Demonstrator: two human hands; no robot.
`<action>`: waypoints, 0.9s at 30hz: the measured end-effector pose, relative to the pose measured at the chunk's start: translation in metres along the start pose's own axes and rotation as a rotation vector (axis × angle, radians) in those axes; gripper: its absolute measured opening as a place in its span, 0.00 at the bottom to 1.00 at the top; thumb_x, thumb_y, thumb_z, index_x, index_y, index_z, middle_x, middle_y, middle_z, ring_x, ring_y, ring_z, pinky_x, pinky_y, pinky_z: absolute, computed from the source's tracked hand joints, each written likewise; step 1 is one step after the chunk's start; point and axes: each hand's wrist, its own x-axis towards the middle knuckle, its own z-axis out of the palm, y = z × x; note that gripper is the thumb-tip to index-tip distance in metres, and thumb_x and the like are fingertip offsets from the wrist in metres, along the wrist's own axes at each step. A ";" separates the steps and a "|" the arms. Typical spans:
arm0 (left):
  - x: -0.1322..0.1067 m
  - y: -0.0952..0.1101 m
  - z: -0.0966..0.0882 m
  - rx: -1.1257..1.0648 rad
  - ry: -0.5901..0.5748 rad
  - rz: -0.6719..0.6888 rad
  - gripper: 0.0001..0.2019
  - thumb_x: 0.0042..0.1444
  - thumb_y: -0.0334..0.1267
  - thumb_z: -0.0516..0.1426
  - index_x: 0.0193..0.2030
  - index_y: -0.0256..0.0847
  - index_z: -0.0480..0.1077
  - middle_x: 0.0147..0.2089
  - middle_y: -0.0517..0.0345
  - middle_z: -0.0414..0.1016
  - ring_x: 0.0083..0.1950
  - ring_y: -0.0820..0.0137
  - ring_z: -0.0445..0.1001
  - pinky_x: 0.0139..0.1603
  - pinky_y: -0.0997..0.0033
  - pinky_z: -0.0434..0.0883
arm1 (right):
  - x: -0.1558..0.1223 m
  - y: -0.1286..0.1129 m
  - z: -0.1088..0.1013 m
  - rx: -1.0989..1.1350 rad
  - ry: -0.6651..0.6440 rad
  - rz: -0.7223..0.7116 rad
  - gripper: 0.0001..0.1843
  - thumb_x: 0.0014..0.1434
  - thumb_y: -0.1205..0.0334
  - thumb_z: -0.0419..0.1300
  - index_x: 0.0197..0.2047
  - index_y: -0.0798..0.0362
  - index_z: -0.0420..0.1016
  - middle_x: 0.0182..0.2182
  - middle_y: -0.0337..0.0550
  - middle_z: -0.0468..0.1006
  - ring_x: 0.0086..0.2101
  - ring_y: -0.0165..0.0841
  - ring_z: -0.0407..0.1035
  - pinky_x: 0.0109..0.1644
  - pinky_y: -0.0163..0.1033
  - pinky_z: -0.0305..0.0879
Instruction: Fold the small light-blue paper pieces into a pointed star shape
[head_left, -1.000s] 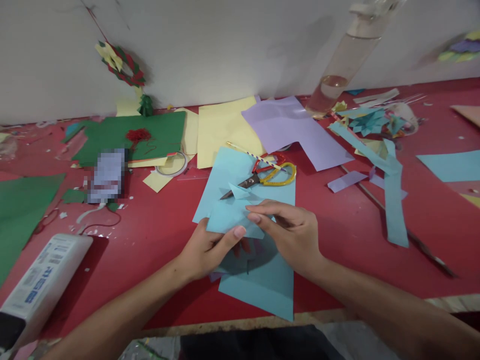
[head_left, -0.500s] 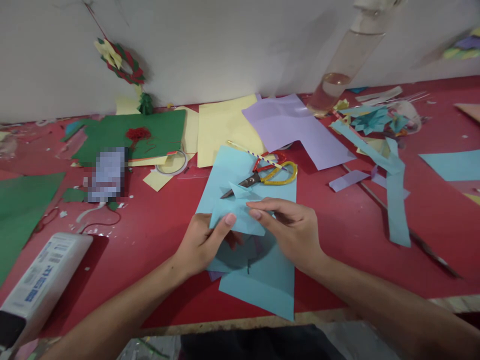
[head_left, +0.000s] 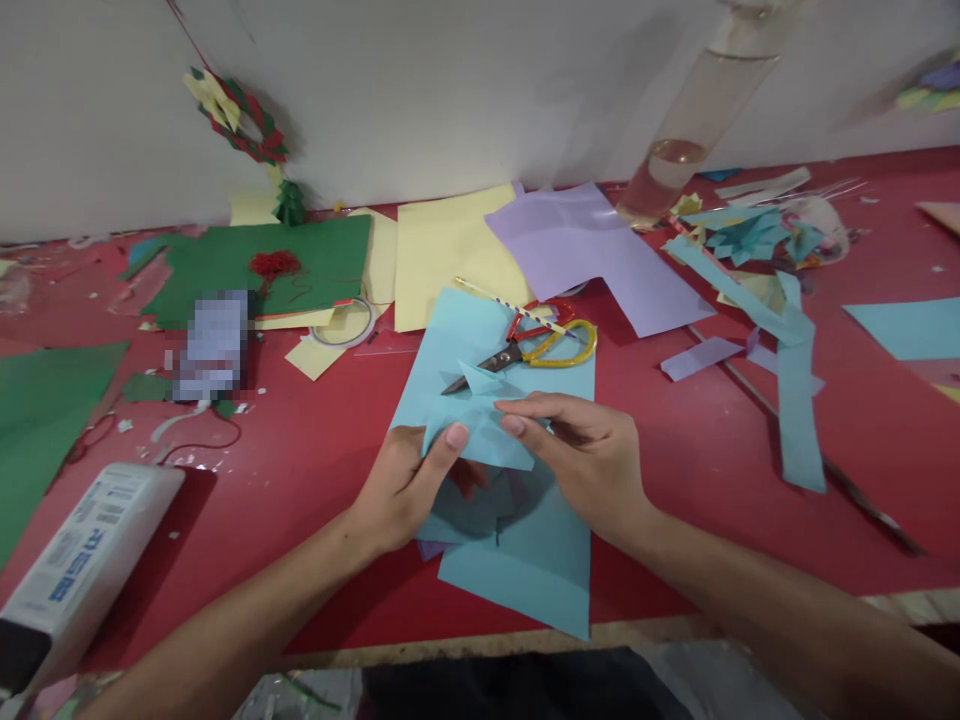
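Note:
My left hand [head_left: 405, 485] and my right hand [head_left: 585, 455] both pinch a small folded piece of light blue paper [head_left: 484, 435] just above a large light blue sheet [head_left: 525, 560] on the red table [head_left: 300, 470]. The left thumb presses on the piece's left edge; the right thumb and forefinger grip its right side. Scissors [head_left: 536, 345] with yellow and red handles lie on the far part of the blue sheet, beside a striped stick [head_left: 499, 300].
Yellow [head_left: 442, 250], lilac [head_left: 585, 250] and green [head_left: 262, 265] paper sheets lie at the back. Blue strips [head_left: 795, 400] and paper scraps sit at right by a clear bottle [head_left: 675, 165]. A white glue bottle [head_left: 82, 560] lies at front left; a tape ring [head_left: 345, 325] is near the green sheet.
My left thumb slid up and left along the folded blue piece, and both hands lifted it slightly away from me. The rest is unchanged.

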 end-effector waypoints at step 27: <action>0.001 -0.006 0.002 0.245 -0.009 0.157 0.19 0.65 0.40 0.51 0.24 0.36 0.72 0.21 0.59 0.75 0.24 0.76 0.74 0.29 0.80 0.69 | 0.005 0.001 -0.001 -0.048 -0.076 0.076 0.05 0.57 0.63 0.65 0.36 0.46 0.82 0.31 0.33 0.82 0.32 0.27 0.74 0.33 0.30 0.69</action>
